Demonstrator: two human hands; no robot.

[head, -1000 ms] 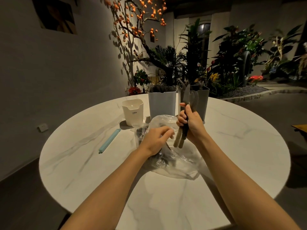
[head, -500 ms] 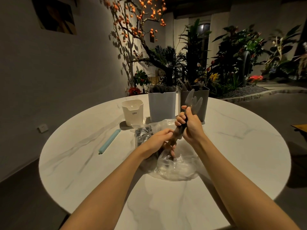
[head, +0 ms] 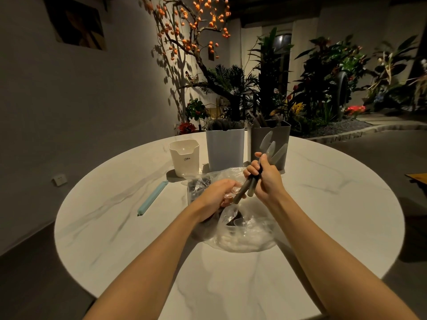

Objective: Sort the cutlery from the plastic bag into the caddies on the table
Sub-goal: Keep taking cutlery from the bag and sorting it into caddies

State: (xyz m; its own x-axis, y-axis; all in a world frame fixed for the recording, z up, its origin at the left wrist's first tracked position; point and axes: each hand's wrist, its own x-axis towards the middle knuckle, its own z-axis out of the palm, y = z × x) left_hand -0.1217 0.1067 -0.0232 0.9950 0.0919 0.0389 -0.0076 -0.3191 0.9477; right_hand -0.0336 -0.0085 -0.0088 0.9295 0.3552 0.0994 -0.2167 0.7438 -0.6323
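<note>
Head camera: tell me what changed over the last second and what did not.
The left hand moved from the top of the plastic bag toward the right hand and now touches the lower ends of the knives. The right hand tilted the bundle, blades now leaning right. It holds them as before. The three caddies, the blue clip and the table stayed put.
</note>
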